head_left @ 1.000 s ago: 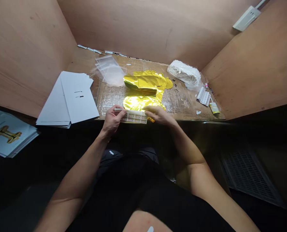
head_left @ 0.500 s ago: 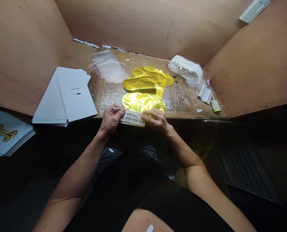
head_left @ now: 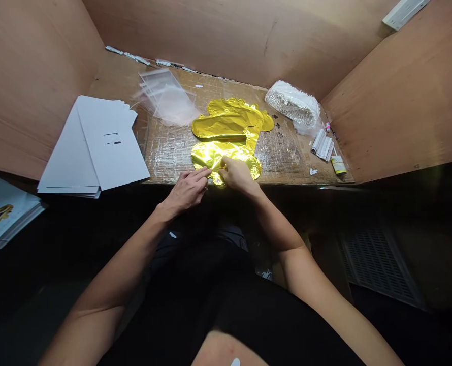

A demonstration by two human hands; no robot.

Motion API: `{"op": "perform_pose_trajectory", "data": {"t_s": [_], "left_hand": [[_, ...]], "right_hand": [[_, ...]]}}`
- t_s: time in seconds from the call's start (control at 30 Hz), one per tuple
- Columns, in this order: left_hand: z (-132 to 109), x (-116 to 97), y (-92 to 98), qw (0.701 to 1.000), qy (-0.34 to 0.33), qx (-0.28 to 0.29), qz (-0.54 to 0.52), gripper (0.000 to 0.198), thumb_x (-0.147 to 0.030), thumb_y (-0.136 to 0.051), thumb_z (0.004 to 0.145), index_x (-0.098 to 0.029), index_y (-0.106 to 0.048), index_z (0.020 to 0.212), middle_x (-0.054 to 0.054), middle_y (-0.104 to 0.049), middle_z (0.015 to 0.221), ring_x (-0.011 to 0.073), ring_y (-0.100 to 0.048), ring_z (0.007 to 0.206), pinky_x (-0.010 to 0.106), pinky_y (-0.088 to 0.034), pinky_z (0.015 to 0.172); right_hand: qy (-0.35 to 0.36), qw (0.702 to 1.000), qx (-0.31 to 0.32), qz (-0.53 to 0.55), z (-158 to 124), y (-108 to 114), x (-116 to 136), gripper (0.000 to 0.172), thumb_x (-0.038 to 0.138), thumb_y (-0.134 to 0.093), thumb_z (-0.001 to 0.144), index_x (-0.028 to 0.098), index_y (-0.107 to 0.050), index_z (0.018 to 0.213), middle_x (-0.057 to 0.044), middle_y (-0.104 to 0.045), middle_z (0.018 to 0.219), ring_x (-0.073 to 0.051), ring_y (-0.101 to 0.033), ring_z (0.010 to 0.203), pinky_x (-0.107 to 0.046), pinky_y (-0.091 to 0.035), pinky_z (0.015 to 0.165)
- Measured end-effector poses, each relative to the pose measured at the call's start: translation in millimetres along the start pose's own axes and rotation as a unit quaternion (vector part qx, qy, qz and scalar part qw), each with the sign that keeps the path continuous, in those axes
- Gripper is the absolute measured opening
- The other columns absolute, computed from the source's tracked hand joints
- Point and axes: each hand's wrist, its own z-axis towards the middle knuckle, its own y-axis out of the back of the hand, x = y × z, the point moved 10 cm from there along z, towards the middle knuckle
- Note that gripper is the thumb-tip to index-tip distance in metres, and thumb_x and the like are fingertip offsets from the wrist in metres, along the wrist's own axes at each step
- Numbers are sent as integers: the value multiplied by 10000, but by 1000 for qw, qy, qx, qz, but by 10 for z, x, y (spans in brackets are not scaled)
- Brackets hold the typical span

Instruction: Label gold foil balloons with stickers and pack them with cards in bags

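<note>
The gold foil balloon (head_left: 226, 127) lay flat on the taped cardboard worktop (head_left: 168, 157), at twelve o'clock from the hands. The right hand (head_left: 238, 175) was curled, its fingertips (head_left: 223, 163) gripping the foil's lower edge. The left hand (head_left: 188, 191) lay open, fingers outstretched, just beside that edge. Clear plastic bags (head_left: 165, 96) sat at eleven o'clock, white paper sheets (head_left: 107, 142) at ten.

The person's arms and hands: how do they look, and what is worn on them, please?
The left hand and right hand wear no gloves, and no watch shows at the wrists. The forearms are bare, with no sleeves. A black garment covers the body.
</note>
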Motion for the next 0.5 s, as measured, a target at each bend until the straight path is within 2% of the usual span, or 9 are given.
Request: {"op": "perform_pose_trajectory", "data": {"t_s": [0.07, 0.17, 0.23, 0.3, 0.37, 0.43, 0.5], "left_hand": [[-11, 0, 0, 1000, -4, -5, 4, 151, -150, -512, 994, -210, -651, 978, 141, -579, 1626, 323, -493, 1566, 558, -380, 1180], [-25, 12, -6, 1000, -8, -10, 6, 157, -156, -504, 1005, -212, -647, 970, 124, -571, 1636, 325, -498, 1563, 560, -384, 1170], [-30, 23, -14, 1000, -10, -6, 2, 154, -160, -514, 1002, -216, -654, 970, 117, -562, 1645, 318, -494, 1566, 555, -384, 1177], [-34, 32, -11, 1000, -8, -5, -3, 136, -172, -539, 995, -220, -663, 968, 115, -555, 1650, 313, -490, 1569, 548, -387, 1186], [-37, 12, 13, 1000, -15, -16, -7, 122, -193, -556, 1001, -219, -671, 971, 118, -546, 1656, 312, -477, 1579, 537, -395, 1196], [-39, -59, 35, 999, -41, -33, -11, 140, -212, -546, 1024, -213, -679, 980, 124, -518, 1677, 304, -433, 1610, 518, -398, 1217], [-31, -135, 17, 997, -69, -36, -11, 184, -213, -512, 1050, -201, -693, 1020, 137, -504, 1686, 290, -416, 1621, 495, -403, 1231]], "right_hand": [[-33, 999, 11, -37, -9, 45, -95, 320, 391, -701, 991, 174, -690, 1227, -144, -773, 1032, -299, -672, 899, -362, -439, 788], [-64, 996, 18, -54, 7, 138, -288, 363, 520, -684, 1011, 181, -691, 1142, -160, -759, 1030, -302, -658, 896, -371, -427, 803], [-25, 998, -6, -49, 35, 192, -306, 328, 511, -647, 1041, 189, -690, 1088, -137, -754, 1039, -285, -649, 946, -374, -418, 871], [47, 998, -15, -30, 42, 167, -231, 281, 467, -640, 1050, 190, -687, 1052, -104, -745, 1052, -254, -632, 990, -357, -400, 908], [93, 996, 12, 7, 40, 65, -166, 259, 423, -631, 1048, 182, -677, 962, -70, -727, 999, -209, -602, 932, -316, -387, 857], [102, 992, 42, 60, 68, 12, -143, 290, 378, -600, 1047, 175, -641, 844, -29, -676, 864, -162, -540, 802, -282, -363, 763], [104, 984, 73, 124, 146, 54, -136, 327, 371, -592, 1030, 171, -609, 772, 9, -596, 740, -131, -469, 702, -267, -338, 695]]}}
